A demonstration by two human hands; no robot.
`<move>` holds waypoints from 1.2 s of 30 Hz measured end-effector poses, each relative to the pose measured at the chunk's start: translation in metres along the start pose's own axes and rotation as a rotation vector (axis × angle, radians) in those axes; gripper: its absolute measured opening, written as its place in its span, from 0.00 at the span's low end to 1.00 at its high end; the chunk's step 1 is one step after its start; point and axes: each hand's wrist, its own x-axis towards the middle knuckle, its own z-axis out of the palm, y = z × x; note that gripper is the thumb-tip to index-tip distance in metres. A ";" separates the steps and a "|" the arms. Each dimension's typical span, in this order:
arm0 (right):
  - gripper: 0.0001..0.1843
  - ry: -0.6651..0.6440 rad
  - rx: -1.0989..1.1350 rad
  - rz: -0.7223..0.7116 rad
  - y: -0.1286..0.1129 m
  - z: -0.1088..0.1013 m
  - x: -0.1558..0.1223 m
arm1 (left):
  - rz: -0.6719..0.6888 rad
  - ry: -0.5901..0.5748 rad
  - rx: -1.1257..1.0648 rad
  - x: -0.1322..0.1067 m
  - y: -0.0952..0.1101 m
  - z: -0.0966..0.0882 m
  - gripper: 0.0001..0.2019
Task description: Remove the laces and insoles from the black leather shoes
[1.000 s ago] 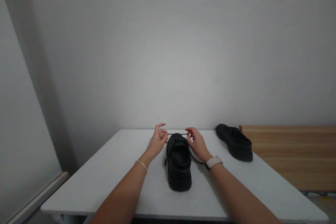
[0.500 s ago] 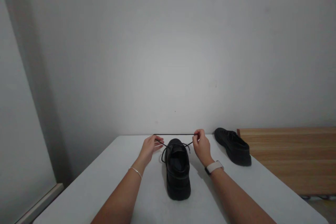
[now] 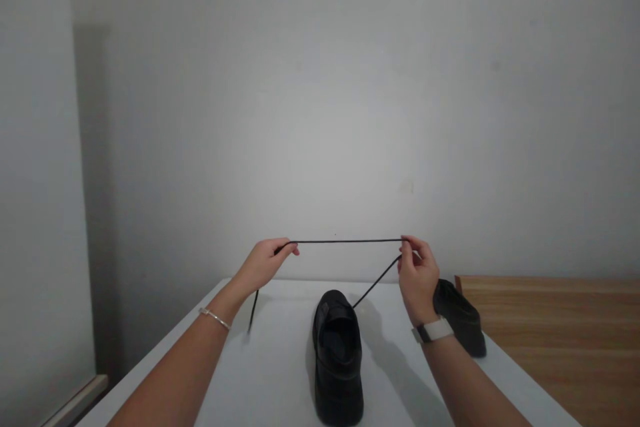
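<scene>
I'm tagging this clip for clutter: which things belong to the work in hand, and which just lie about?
In hand: left hand and right hand, both pinching the black lace; the black shoe it runs down to.
Lying about: second shoe; wooden tabletop.

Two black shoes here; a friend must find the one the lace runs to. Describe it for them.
On the white table, look at its middle. That black shoe shows its heel to the viewer, and the lace from the right hand runs into it; the other shoe lies at the table's right edge.
</scene>
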 end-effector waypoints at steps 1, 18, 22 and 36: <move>0.19 0.022 -0.005 -0.051 -0.010 0.004 0.005 | 0.013 -0.008 -0.003 0.000 0.007 0.000 0.15; 0.08 -0.639 0.011 -0.101 -0.166 0.103 0.006 | -0.229 -0.366 -1.080 -0.023 0.060 0.058 0.18; 0.12 -0.529 0.086 -0.162 -0.150 0.099 0.014 | -0.323 -0.341 -1.017 -0.035 0.051 0.018 0.16; 0.22 -1.140 0.083 -0.519 -0.207 0.039 -0.086 | -0.303 0.144 -0.529 -0.100 -0.042 -0.082 0.22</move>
